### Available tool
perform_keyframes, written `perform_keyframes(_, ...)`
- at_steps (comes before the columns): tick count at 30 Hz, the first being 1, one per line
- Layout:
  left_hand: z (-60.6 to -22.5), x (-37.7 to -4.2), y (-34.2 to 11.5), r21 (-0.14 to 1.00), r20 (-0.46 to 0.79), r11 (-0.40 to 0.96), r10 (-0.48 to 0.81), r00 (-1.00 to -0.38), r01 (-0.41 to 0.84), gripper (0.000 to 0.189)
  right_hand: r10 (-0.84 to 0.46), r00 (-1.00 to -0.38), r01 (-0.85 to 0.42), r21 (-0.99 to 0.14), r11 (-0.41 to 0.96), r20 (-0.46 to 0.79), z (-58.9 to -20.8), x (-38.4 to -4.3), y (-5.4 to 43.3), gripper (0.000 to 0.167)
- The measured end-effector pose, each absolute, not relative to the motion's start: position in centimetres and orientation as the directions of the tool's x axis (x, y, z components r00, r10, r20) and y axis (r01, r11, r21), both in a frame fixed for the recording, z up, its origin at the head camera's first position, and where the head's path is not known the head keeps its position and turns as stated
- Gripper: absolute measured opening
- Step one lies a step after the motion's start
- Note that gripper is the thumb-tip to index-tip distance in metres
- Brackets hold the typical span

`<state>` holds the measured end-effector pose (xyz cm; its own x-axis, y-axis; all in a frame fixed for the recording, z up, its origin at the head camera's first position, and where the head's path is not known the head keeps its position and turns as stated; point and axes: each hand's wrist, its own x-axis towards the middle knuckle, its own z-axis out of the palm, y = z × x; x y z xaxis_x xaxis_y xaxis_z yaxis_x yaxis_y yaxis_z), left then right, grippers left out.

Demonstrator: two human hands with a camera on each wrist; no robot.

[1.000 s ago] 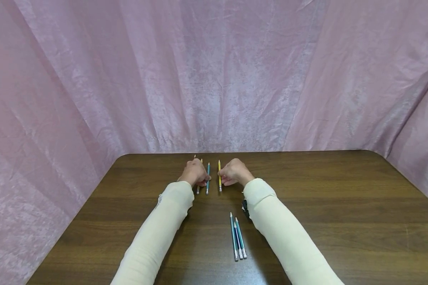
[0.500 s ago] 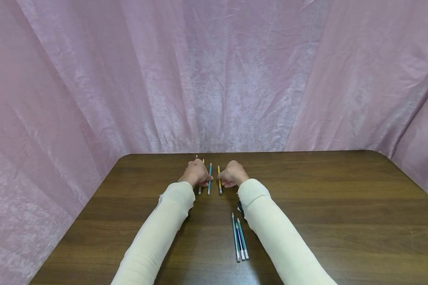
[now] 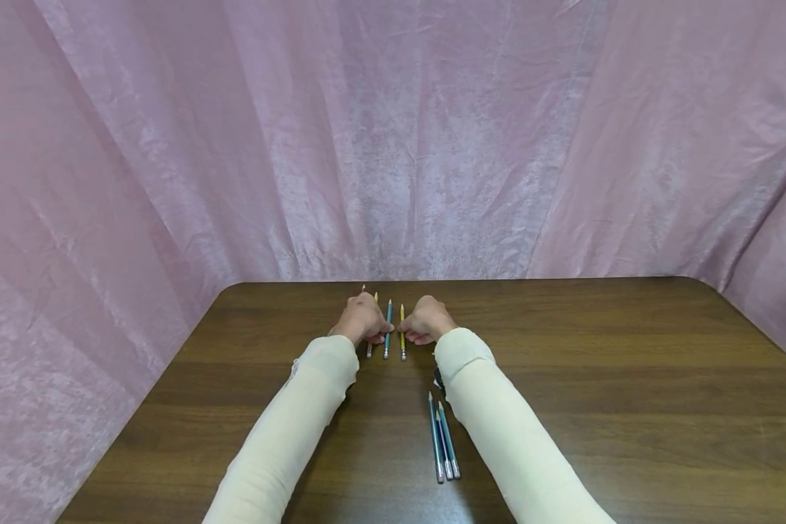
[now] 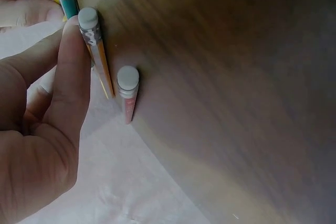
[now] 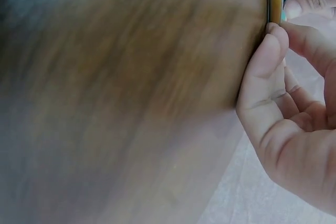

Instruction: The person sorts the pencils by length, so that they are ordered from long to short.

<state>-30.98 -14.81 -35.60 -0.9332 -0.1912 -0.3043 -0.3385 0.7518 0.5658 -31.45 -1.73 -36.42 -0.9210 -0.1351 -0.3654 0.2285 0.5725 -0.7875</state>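
My left hand (image 3: 362, 319) pinches a teal pencil (image 3: 387, 348) between thumb and finger, its tip pointing away from me. Close on its right stands a yellow pencil (image 3: 402, 351), pinched by my right hand (image 3: 427, 320); a narrow gap parts the two in the head view. Left of the teal one, partly behind the left hand, lies another yellow pencil (image 4: 100, 61). A reddish pencil (image 4: 129, 106) with a pale eraser is farthest left, mostly hidden from the head camera. In the right wrist view, the right fingertips (image 5: 275, 38) meet near the yellow pencil's metal band.
Several teal and blue pencils (image 3: 440, 444) lie together nearer me, between the forearms, erasers towards me. The brown wooden table (image 3: 629, 393) spreads widely to the right. Behind its far edge hangs a pink velvet curtain (image 3: 393, 145).
My right hand has brought its yellow pencil left and slightly towards me, closer to the teal one. The left hand stays nearly still on the teal pencil. The view has shifted a little.
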Motion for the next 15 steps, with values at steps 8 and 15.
perform_keyframes(8, -35.51, -30.82, -14.80, 0.565, -0.306, 0.747, -0.204, -0.930, -0.350, 0.019, -0.122, -0.917, 0.248, -0.780, 0.574, -0.381, -36.25, -31.56, -1.81, 0.015)
perform_keyframes(15, -35.51, -30.52, -14.74, 0.569, -0.286, 0.755, -0.190, -0.939, -0.326, 0.018, -0.125, -0.919, 0.237, -0.778, 0.582, -0.373, -36.34, -31.52, -1.78, 0.018)
